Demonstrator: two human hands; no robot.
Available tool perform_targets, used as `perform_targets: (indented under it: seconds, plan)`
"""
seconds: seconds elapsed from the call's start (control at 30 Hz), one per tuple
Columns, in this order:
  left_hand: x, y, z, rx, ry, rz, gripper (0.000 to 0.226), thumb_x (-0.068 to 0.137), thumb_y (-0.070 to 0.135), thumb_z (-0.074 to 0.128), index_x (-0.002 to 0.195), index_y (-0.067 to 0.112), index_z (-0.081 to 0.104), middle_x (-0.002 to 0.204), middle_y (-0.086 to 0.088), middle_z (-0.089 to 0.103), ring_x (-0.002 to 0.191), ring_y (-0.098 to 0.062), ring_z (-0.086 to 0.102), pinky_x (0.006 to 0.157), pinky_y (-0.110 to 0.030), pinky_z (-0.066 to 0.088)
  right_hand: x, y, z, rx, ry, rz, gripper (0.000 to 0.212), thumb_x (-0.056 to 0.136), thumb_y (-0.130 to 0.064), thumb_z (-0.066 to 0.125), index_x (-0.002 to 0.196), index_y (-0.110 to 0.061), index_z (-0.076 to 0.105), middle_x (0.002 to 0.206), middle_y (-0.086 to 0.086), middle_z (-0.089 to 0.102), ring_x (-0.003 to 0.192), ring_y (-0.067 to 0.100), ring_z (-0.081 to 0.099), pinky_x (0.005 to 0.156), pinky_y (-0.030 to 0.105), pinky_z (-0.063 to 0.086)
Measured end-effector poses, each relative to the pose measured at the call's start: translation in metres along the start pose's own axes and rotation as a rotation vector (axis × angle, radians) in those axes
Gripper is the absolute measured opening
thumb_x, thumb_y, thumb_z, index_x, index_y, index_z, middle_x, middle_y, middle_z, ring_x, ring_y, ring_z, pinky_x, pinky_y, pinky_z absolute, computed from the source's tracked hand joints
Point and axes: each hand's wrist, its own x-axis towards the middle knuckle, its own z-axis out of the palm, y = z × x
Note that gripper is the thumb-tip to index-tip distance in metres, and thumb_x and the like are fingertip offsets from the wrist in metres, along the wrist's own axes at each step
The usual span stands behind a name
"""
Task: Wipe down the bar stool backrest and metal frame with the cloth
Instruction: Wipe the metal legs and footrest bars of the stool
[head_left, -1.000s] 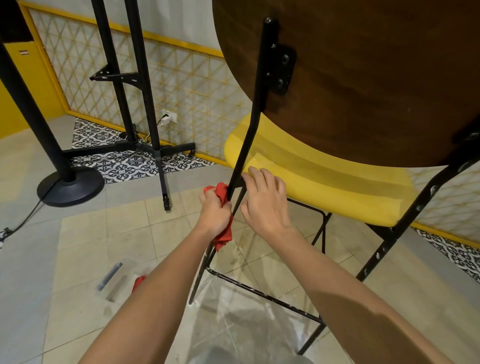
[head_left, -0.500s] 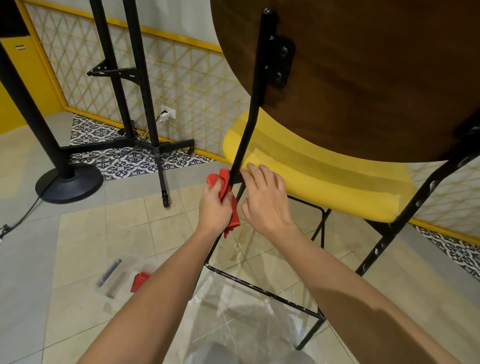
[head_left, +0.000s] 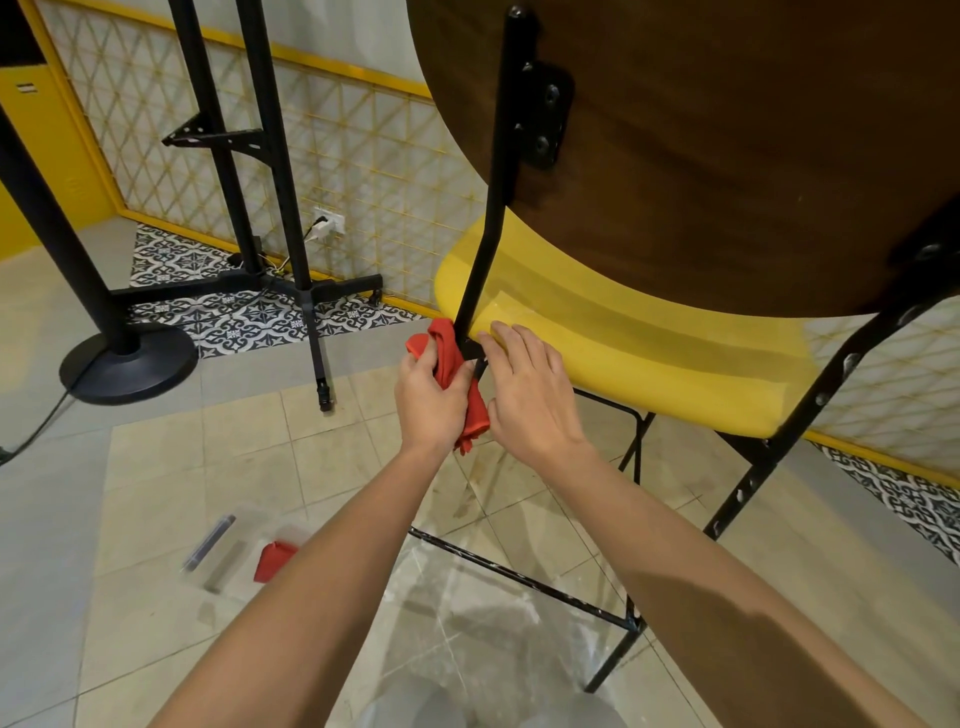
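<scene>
Left hand (head_left: 428, 400) grips crumpled red cloth (head_left: 447, 349) round black metal frame (head_left: 493, 218); right hand (head_left: 530, 395) rests flat.

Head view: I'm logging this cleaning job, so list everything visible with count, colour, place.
backrest: 1, dark brown, top right
seat: 1, yellow, below backrest
metal frame: 1, black, holding seat and backrest
cloth: 1, red, against frame post
clear packet: 1, transparent, floor lower left
round-base stand: 1, black, far left
cross-base stand: 1, black, by wall
wall socket: 1, white, low on wall
left hand: 1, grips cloth
right hand: 1, fingers straight, at seat edge
</scene>
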Motion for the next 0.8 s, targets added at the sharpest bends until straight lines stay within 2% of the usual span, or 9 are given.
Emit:
perform_targets:
  seconds: [0.1, 0.2, 0.27, 0.33, 0.4, 0.53, 0.7, 0.8]
  plan:
    - [0.001, -0.005, 0.002, 0.007, 0.013, -0.058, 0.023, 0.086, 0.027, 0.065, 0.103, 0.010, 0.065, 0.093, -0.012, 0.061, 0.081, -0.022, 0.059, 0.075, -0.030, 0.051, 0.000, 0.000, -0.001, 0.016, -0.004, 0.001, 0.054, 0.074, -0.013, 0.057, 0.128, -0.005, 0.053, 0.133, 0.013, 0.054, 0.122, 0.030, 0.051, 0.099, 0.041, 0.042]
    - [0.000, -0.011, -0.002, 0.041, -0.005, -0.133, 0.011, 0.088, 0.021, 0.063, 0.085, 0.010, 0.064, 0.073, -0.004, 0.061, 0.068, -0.017, 0.055, 0.058, -0.010, 0.041, -0.002, -0.003, -0.003, 0.025, -0.011, 0.006, 0.058, 0.074, -0.019, 0.034, 0.126, -0.004, 0.054, 0.130, 0.013, 0.056, 0.120, 0.030, 0.052, 0.098, 0.041, 0.043]
    - [0.000, -0.010, -0.005, 0.032, -0.020, -0.161, 0.007, 0.089, 0.020, 0.062, 0.085, 0.016, 0.065, 0.068, 0.001, 0.058, 0.069, -0.018, 0.056, 0.064, -0.016, 0.044, -0.002, -0.003, -0.003, 0.041, -0.012, 0.002, 0.061, 0.072, -0.019, 0.029, 0.125, -0.004, 0.055, 0.128, 0.012, 0.057, 0.118, 0.029, 0.053, 0.098, 0.040, 0.043]
    - [0.001, -0.008, -0.009, 0.014, -0.016, -0.152, 0.012, 0.091, 0.022, 0.060, 0.098, 0.017, 0.069, 0.075, 0.001, 0.061, 0.076, -0.019, 0.059, 0.071, -0.023, 0.045, -0.003, -0.002, -0.004, 0.062, -0.012, -0.036, 0.058, 0.071, -0.016, 0.037, 0.125, -0.005, 0.055, 0.125, 0.011, 0.058, 0.115, 0.029, 0.054, 0.096, 0.039, 0.044]
    - [0.003, -0.008, -0.014, 0.007, -0.015, -0.092, 0.019, 0.092, 0.024, 0.058, 0.107, 0.017, 0.068, 0.081, -0.001, 0.064, 0.076, -0.018, 0.059, 0.070, -0.024, 0.043, -0.005, -0.002, -0.002, 0.084, -0.018, -0.087, 0.057, 0.068, -0.012, 0.051, 0.124, -0.006, 0.056, 0.119, 0.010, 0.060, 0.109, 0.028, 0.057, 0.090, 0.036, 0.045]
    - [0.003, -0.018, -0.013, 0.031, -0.107, -0.005, 0.018, 0.096, 0.026, 0.050, 0.100, 0.013, 0.063, 0.084, -0.010, 0.063, 0.076, -0.024, 0.060, 0.065, -0.030, 0.044, -0.012, -0.005, 0.004, 0.140, -0.048, -0.091, 0.053, 0.064, -0.008, 0.059, 0.118, -0.006, 0.060, 0.108, 0.008, 0.062, 0.100, 0.026, 0.058, 0.082, 0.034, 0.046]
    - [0.000, -0.037, -0.013, 0.107, -0.261, -0.152, 0.030, 0.101, 0.022, 0.035, 0.119, 0.012, 0.058, 0.094, -0.014, 0.060, 0.072, -0.015, 0.053, 0.057, -0.022, 0.035, -0.018, -0.005, 0.015, 0.188, -0.156, -0.047, 0.053, 0.067, -0.003, 0.061, 0.119, -0.003, 0.058, 0.108, 0.012, 0.060, 0.100, 0.030, 0.057, 0.083, 0.040, 0.047]
    - [0.000, -0.042, -0.019, 0.003, -0.348, -0.267, 0.029, 0.099, 0.012, 0.035, 0.115, 0.013, 0.059, 0.097, -0.013, 0.059, 0.074, -0.016, 0.052, 0.068, -0.027, 0.041, -0.019, -0.006, 0.020, 0.204, -0.242, -0.020, 0.055, 0.078, -0.006, 0.054, 0.132, -0.006, 0.047, 0.124, 0.012, 0.052, 0.114, 0.029, 0.048, 0.095, 0.039, 0.038]
